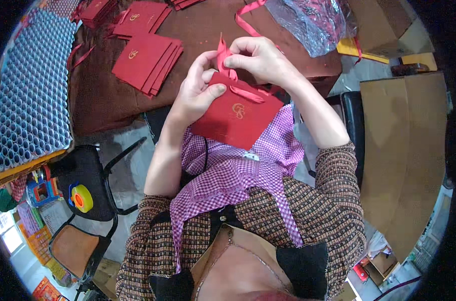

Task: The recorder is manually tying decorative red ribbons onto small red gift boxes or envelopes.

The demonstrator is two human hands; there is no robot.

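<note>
A red paper gift bag with a small gold emblem is held tilted over my lap. My left hand grips its top left edge, thumb on the front face and fingers behind. A pinkish-red ribbon rises from the bag's top edge, and a loop of it lies across the front. My right hand pinches the ribbon between thumb and fingers, close above the bag. The left fingertips also come near the ribbon; whether they touch it I cannot tell.
On the brown-covered table lie stacks of red bags and clear plastic wrapping. A rack of blue-white tubes stands left. Below it are a black chair and yellow tape roll. Cardboard stands on the right.
</note>
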